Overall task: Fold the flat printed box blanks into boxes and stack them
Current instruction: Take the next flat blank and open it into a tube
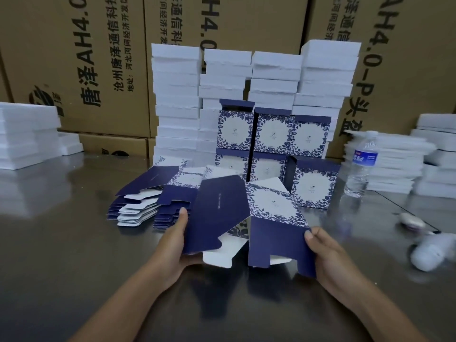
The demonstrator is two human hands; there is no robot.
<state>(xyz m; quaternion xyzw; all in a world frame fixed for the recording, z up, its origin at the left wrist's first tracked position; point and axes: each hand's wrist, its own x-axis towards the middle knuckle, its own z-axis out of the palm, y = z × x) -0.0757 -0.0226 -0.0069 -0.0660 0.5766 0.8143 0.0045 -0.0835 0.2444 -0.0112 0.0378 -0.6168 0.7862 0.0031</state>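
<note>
Far left, a stack of white foam trays (24, 137) sits on the shiny tabletop (61, 243), with brown printed cartons (81, 70) walling off the far side. Moving in, the pile of flat blanks (145, 201) lies fanned out, navy and white tabs showing. Now the left hand (176, 245): its grip is closed on the left edge of the box blank (222, 213), thumb on top of the navy panel, fingers underneath. The blank is part-opened, held over the near tabletop between both hands, floral face tilted up. Behind it, folded boxes (271, 134) stand two high against tall white foam stacks (177, 95). The right hand (328, 255) pinches the blank's lower right navy flap, thumb in front. Further right, a water bottle (362, 166) stands upright before more foam sheets (394, 169).
</note>
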